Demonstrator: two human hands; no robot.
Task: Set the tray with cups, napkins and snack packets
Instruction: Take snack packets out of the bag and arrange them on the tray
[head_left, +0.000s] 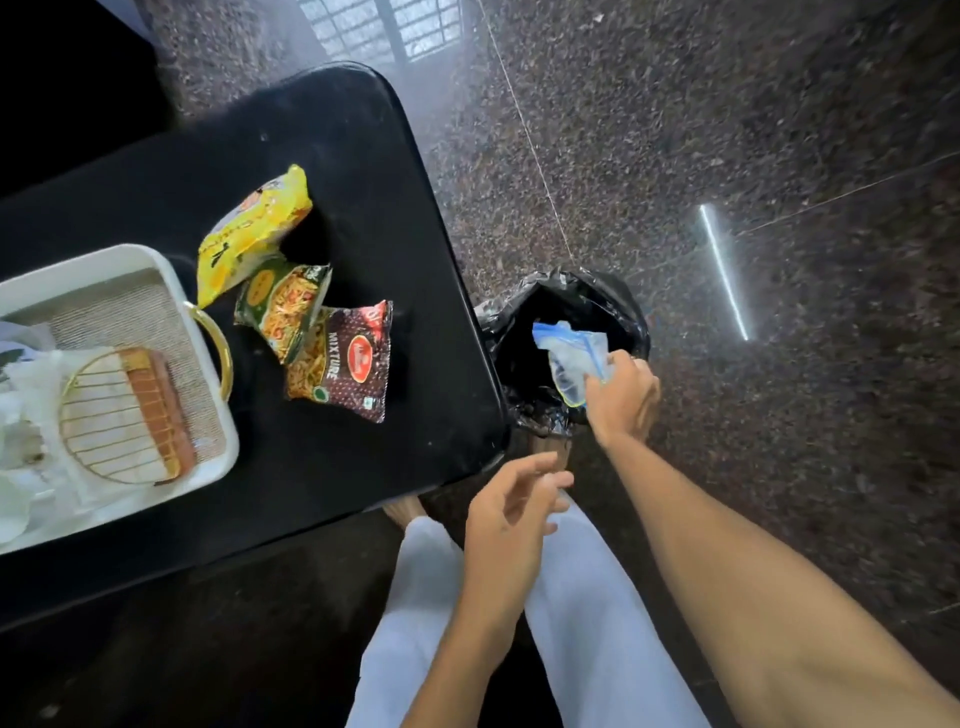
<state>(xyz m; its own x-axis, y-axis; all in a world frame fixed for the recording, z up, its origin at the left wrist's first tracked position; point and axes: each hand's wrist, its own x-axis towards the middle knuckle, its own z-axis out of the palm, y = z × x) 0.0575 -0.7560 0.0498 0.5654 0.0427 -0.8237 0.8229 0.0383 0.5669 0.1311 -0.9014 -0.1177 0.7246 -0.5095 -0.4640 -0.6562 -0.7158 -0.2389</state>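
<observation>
Speckled granite floor, black table (322, 467) at left. Right hand (621, 397) pinches a crumpled clear zip bag (574, 361) over the black-lined waste bin (524, 312), just off the table's right edge. Left hand (506, 525) hangs empty, fingers loosely spread. Three snack packets (291, 291) overlap mid-table, beside the white tray (98, 260) at the left edge; tray holds a wire napkin holder (111, 415). Packets likely light, crinkly, slippery: grip by sealed edges. Nothing blocks them.
</observation>
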